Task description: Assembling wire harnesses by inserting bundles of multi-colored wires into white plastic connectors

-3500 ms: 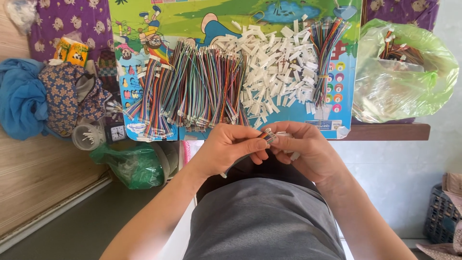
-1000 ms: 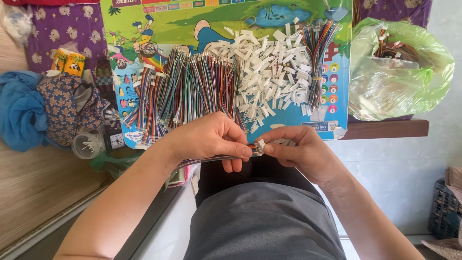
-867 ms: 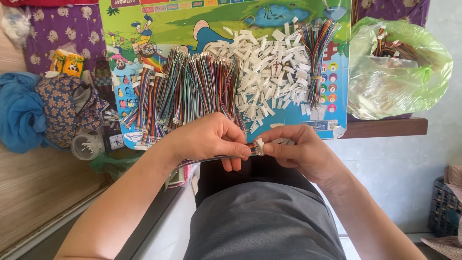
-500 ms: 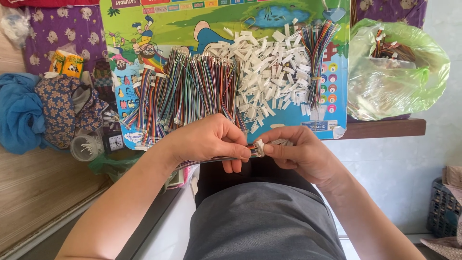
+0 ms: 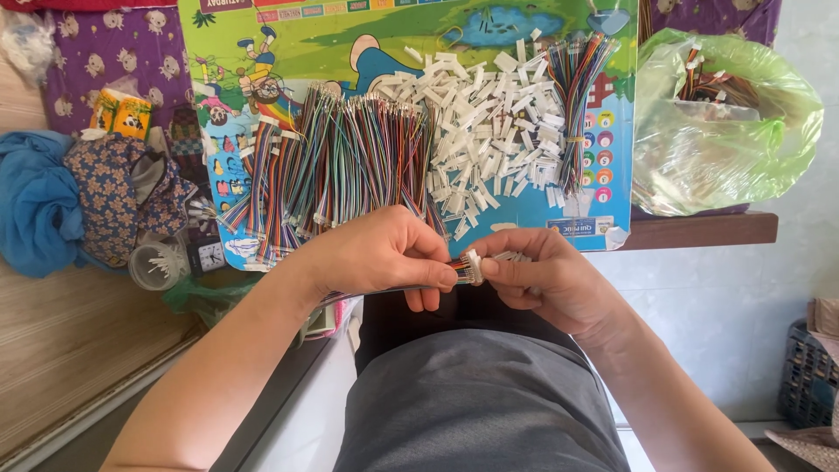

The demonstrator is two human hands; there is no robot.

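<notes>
small white connector (image 5: 474,267), pinched between both hands; striped multicoloured wire bundle (image 5: 454,265) entering it

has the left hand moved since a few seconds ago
Yes. The left hand now lies over the lower ends of the coloured wires on the picture mat; earlier it sat clearly below them. It pinches wires at a white connector held by the right hand.

Changes since the earliest picture:
- Left hand (image 5: 384,258): moved closer over the lap; its fingers (image 5: 433,275) now grip a flat multicoloured wire strip (image 5: 459,265) near its end, where before they pinched a small piece held higher.
- Right hand (image 5: 546,284): lowered, fingertips now against the white connector (image 5: 474,267) at the strip's end.
- Over the last second: barely any shift; both hands sit slightly lower.
</notes>
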